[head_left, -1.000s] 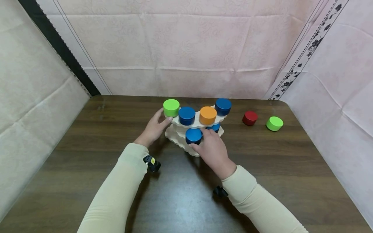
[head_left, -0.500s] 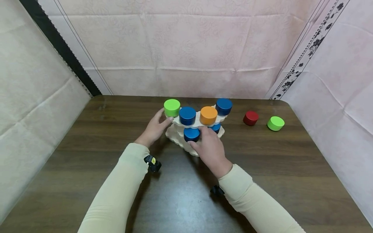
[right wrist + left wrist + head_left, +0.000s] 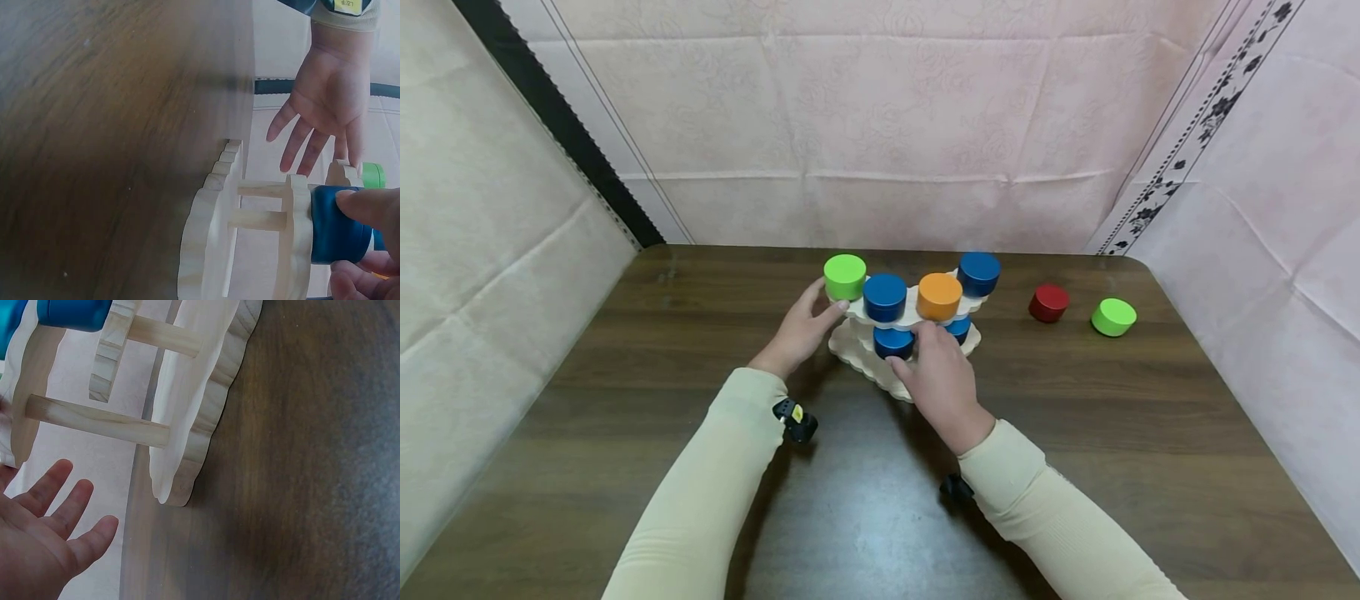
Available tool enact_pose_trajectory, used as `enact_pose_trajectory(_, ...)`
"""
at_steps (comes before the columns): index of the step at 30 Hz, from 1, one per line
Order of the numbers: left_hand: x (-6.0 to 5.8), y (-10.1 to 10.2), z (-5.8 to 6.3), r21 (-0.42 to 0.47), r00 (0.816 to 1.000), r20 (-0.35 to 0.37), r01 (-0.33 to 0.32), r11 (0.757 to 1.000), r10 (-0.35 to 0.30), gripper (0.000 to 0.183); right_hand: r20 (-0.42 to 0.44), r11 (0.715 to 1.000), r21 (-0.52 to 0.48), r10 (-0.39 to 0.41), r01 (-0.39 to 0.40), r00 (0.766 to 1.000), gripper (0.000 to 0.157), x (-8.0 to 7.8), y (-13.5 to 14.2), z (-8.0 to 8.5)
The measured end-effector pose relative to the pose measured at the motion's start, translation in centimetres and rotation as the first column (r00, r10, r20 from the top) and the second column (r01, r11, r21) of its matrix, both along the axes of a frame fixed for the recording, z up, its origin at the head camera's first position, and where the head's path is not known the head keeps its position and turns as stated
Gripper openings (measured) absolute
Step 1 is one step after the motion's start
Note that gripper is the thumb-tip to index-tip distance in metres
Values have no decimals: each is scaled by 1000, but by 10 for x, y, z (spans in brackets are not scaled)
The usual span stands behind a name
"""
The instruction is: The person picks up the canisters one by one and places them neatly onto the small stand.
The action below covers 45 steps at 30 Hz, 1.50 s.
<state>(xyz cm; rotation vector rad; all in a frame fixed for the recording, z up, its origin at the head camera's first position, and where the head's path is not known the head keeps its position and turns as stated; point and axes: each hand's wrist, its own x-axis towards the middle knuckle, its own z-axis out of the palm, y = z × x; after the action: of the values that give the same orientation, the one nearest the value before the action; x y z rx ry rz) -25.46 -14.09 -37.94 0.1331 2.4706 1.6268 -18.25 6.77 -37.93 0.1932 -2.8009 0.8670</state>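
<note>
A pale wooden tiered stand (image 3: 857, 350) with scalloped shelves stands on the table. My left hand (image 3: 797, 337) holds the left end of its top shelf between thumb and forefinger; the other fingers spread out straight in the left wrist view. My right hand (image 3: 942, 383) pinches a blue cylinder (image 3: 340, 225) between thumb and fingers; it sits against the middle shelf (image 3: 294, 250). On the top shelf are a green cylinder (image 3: 845, 277), a blue cylinder (image 3: 884, 298), an orange cylinder (image 3: 939, 297) and another blue cylinder (image 3: 978, 274). One more blue cylinder (image 3: 958, 328) is partly hidden on the middle shelf.
A red cylinder (image 3: 1048, 302) and a green cylinder (image 3: 1113, 317) lie on the brown wooden table (image 3: 1150, 450), right of the stand. Pale cloth (image 3: 880, 125) hangs behind the table and along both sides.
My right hand has moved slightly back and to the left, bringing the blue cylinder further under the top shelf. My left hand stays at the shelf's end.
</note>
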Motion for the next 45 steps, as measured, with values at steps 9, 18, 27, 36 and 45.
enact_pose_trajectory(9,-2,0,-6,12,1000,-27,3,1000,-2,71,-25,1000,-12,-25,25,999,42,-2,-4,-3)
enact_pose_trajectory(18,0,1,-5,9,1000,-28,-10,1000,10,70,-33,999,-14,-36,35,999,40,-3,-5,-4)
enact_pose_trajectory(27,-1,0,-5,7,1000,-26,-1,1000,1,71,-46,1000,-14,11,-12,999,45,4,11,-6)
enact_pose_trajectory(36,-2,-2,-7,3,1000,-29,-6,1000,6,71,-110,993,98,81,-70,991,52,10,34,1)
enact_pose_trajectory(45,-3,-1,-7,-1,1000,-30,-1,1000,1,71,-163,984,173,76,-48,984,52,8,57,-1)
